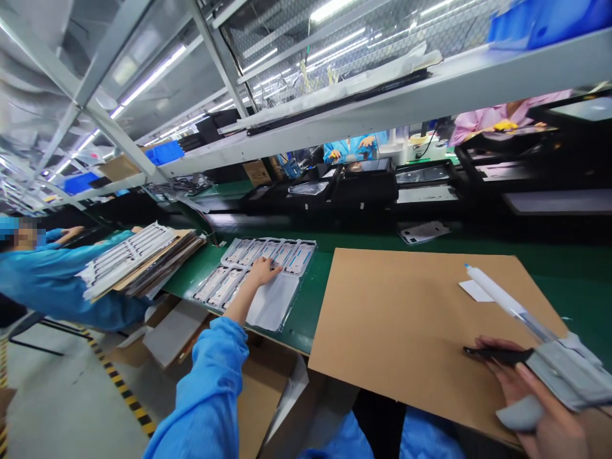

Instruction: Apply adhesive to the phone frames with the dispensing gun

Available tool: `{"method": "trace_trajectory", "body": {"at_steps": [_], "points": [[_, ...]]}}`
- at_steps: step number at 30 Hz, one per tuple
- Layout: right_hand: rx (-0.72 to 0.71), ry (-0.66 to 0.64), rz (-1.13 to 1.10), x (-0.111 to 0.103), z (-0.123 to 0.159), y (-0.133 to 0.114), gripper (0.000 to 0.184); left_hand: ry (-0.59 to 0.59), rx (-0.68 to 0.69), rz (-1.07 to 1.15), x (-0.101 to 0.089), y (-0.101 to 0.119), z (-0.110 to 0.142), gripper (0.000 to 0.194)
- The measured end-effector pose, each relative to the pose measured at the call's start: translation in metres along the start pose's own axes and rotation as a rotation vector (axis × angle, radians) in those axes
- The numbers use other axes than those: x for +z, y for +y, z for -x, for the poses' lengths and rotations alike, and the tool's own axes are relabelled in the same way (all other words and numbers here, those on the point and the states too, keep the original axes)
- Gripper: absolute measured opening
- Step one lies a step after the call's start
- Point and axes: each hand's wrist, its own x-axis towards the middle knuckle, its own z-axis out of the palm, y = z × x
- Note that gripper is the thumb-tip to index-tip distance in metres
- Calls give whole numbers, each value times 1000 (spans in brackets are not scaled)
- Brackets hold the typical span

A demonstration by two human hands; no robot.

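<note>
My left hand (264,269) reaches far to the left and rests with closed fingers on a clear plastic tray (224,287) of flat framed parts lying on the green belt (363,241); the fingertips touch a part in the tray's far row. My right hand (535,389) is at the lower right, over a brown cardboard sheet (411,319). It grips a grey cloth (564,376), a black tool (497,354) and a white pen-like applicator (502,296) that points up and left.
A person in a blue coat (52,280) at the left handles a stack of trays and cardboard (138,258). A small white slip (475,291) lies on the cardboard. Black fixtures (363,182) line the far side; other workers stand behind. An open carton (268,382) sits below the table edge.
</note>
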Motion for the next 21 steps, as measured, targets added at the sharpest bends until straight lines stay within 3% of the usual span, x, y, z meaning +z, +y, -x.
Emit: {"method": "trace_trajectory", "body": {"at_steps": [5, 9, 12, 14, 16, 19, 21], "points": [[31, 31, -118, 7, 0, -6, 37, 140, -51, 71, -16, 12, 14, 37], [34, 16, -139, 2, -4, 5, 43, 395, -66, 186, -45, 22, 28, 28], [-12, 4, -91, 0, -6, 8, 30, 589, 5, 296, -65, 42, 41, 36], [-24, 6, -87, 1, -8, 7, 25, 646, 115, 405, -70, 69, 55, 41], [-35, 11, -94, 0, -11, 4, 26, 560, 286, 598, -64, 107, 73, 44], [-98, -16, -71, -2, -2, 2, 30, 182, 549, 868, -37, 181, 105, 45], [-155, -42, -18, -7, 16, 0, 31, -17, 656, 904, -13, 232, 127, 45]]}}
